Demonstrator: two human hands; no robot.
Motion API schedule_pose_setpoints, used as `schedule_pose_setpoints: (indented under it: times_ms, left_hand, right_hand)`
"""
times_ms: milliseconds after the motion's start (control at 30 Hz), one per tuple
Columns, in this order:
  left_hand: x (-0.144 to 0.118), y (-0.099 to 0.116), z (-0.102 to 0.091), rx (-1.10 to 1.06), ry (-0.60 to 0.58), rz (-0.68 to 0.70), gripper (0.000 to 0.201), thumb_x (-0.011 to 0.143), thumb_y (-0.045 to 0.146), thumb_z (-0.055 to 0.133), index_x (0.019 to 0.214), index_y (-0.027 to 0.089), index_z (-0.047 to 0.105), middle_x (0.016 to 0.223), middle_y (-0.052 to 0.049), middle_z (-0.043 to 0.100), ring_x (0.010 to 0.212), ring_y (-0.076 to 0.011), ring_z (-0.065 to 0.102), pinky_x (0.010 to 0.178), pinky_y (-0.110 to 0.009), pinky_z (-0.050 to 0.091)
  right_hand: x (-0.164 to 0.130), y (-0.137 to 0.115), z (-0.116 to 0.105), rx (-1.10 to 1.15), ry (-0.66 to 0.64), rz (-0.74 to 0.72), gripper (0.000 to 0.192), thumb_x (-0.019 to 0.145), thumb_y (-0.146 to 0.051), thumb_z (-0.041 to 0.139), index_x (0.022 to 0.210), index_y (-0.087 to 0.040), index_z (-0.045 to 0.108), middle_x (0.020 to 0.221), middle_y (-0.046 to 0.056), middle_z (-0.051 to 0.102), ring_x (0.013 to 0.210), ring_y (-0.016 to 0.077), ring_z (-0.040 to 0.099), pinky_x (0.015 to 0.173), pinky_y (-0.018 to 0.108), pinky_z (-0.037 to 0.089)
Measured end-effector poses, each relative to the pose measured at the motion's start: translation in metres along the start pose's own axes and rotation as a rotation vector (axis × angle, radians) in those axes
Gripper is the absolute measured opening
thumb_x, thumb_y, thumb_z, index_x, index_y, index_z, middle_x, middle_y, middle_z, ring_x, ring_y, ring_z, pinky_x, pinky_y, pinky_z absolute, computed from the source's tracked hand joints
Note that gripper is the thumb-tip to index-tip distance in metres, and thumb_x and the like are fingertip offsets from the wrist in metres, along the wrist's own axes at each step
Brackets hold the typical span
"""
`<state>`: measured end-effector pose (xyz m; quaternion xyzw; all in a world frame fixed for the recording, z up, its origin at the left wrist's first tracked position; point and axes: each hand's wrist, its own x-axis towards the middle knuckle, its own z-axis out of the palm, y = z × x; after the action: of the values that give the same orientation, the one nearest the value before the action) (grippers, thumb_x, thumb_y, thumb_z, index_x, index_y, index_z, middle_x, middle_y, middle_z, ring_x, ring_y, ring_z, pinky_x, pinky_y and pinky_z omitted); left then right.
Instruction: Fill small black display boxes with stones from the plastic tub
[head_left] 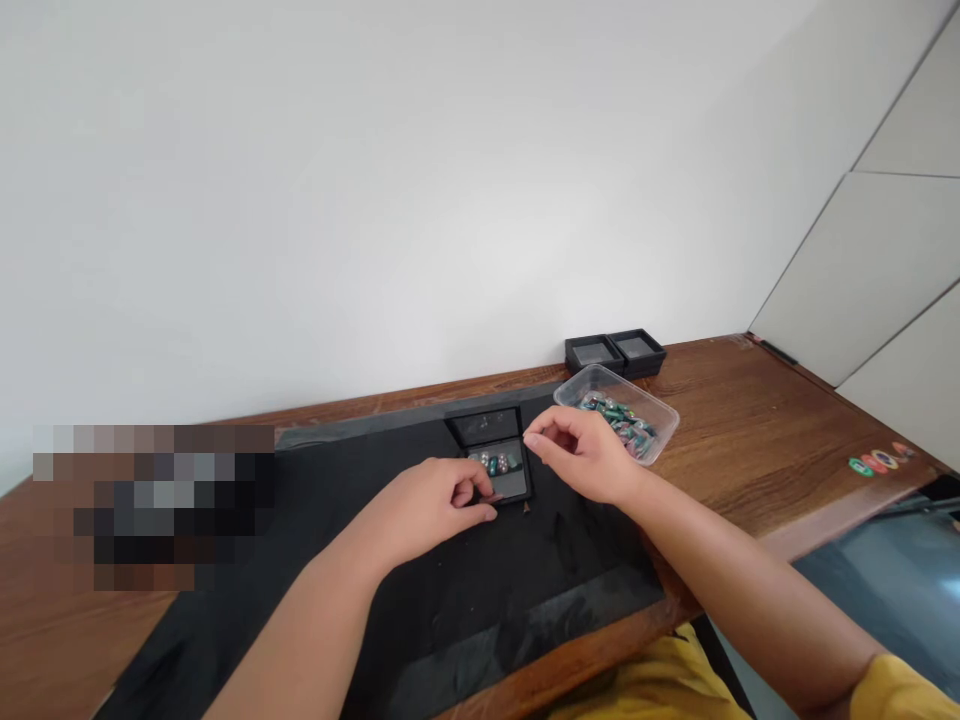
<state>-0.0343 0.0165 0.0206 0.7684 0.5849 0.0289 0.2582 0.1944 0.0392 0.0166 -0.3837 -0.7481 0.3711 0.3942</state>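
**On the black mat: both hands at the open bead case**

At centre of the worktop (750,420), a black mat (420,590) carries a small black case (517,490), lid raised toward 12 o'clock; a row of green and silvery beads (496,463) lies inside on a grey pad. Left hand (435,505) rests at the case's 8 o'clock corner, fingers curled, thumb and forefinger pinched together at the case edge; what they pinch is too small to tell. Right hand (581,455) hovers at the case's 3 o'clock side, fingertips drawn together near the lid corner; whether anything sits between them cannot be told. Clear plastic tub (660,410) of similar beads stands just beyond the right hand at 2 o'clock, off the mat; two empty-looking black trays (615,352) sit side by side at 1 o'clock by the wall; coloured round stickers (877,462) at 3 o'clock near the worktop's edge.
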Motion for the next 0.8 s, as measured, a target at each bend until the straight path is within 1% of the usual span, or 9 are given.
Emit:
schedule_pose_setpoints:
  times_ms: [133,300,467,533,633,733,800]
  left_hand:
    - [0.0,0.0,-0.001,-0.028,-0.011,-0.003,0.019,0.077,0.044,0.065,0.081,0.025,0.069,0.063,0.005,0.052,0.059,-0.0159,0.05,0.059,-0.028,0.029]
    - [0.001,0.0,0.0,-0.066,-0.04,0.005,0.023,0.078,0.046,0.063,0.071,0.024,0.062,0.06,0.005,0.049,0.058,-0.0154,0.047,0.058,-0.028,0.028]
    - [0.0,-0.001,-0.001,-0.062,-0.018,0.024,0.021,0.078,0.045,0.062,0.073,0.024,0.062,0.062,0.005,0.048,0.059,-0.0151,0.047,0.059,-0.028,0.029]
    - [-0.002,0.0,-0.003,-0.074,-0.032,0.029,0.021,0.077,0.046,0.064,0.075,0.024,0.065,0.062,0.005,0.047,0.059,-0.0148,0.046,0.058,-0.027,0.028]
    - [-0.006,0.004,-0.007,-0.101,-0.123,0.056,0.023,0.074,0.047,0.069,0.081,0.026,0.073,0.061,0.006,0.045,0.057,-0.0141,0.045,0.058,-0.027,0.028]
    - [-0.01,0.012,-0.007,-0.073,-0.21,0.074,0.022,0.073,0.044,0.071,0.09,0.033,0.082,0.059,0.006,0.046,0.055,-0.0135,0.046,0.057,-0.028,0.027]
    - [-0.011,0.016,-0.005,-0.043,-0.222,0.066,0.022,0.073,0.04,0.071,0.092,0.037,0.084,0.06,0.006,0.051,0.056,-0.0135,0.049,0.057,-0.028,0.028]
  right_hand:
    - [-0.001,-0.001,0.001,-0.015,-0.015,0.007,0.018,0.092,-0.034,0.063,0.087,-0.018,0.069,0.068,-0.002,0.06,0.055,0.0091,0.049,0.052,0.021,0.036]
    - [-0.002,-0.004,0.001,-0.011,-0.03,0.025,0.016,0.091,-0.034,0.065,0.091,-0.018,0.07,0.068,-0.003,0.059,0.055,0.0088,0.048,0.052,0.021,0.036]
    - [-0.002,-0.005,0.001,-0.017,-0.049,0.012,0.016,0.092,-0.032,0.065,0.089,-0.017,0.07,0.068,-0.003,0.06,0.056,0.0087,0.049,0.053,0.021,0.037]
    - [-0.003,-0.006,0.001,-0.036,-0.055,-0.003,0.016,0.092,-0.032,0.066,0.088,-0.017,0.07,0.067,-0.003,0.06,0.056,0.0086,0.049,0.053,0.021,0.036]
    - [-0.003,-0.006,0.001,-0.065,-0.067,-0.02,0.015,0.093,-0.031,0.066,0.088,-0.017,0.071,0.067,-0.003,0.061,0.055,0.0081,0.048,0.054,0.021,0.035]
    - [-0.004,-0.008,0.002,-0.08,-0.087,-0.023,0.014,0.093,-0.03,0.066,0.088,-0.018,0.071,0.067,-0.003,0.062,0.055,0.008,0.049,0.055,0.021,0.035]
    - [-0.004,-0.009,0.003,-0.096,-0.103,-0.017,0.013,0.093,-0.029,0.067,0.088,-0.018,0.071,0.066,-0.004,0.061,0.056,0.0081,0.049,0.056,0.021,0.035]
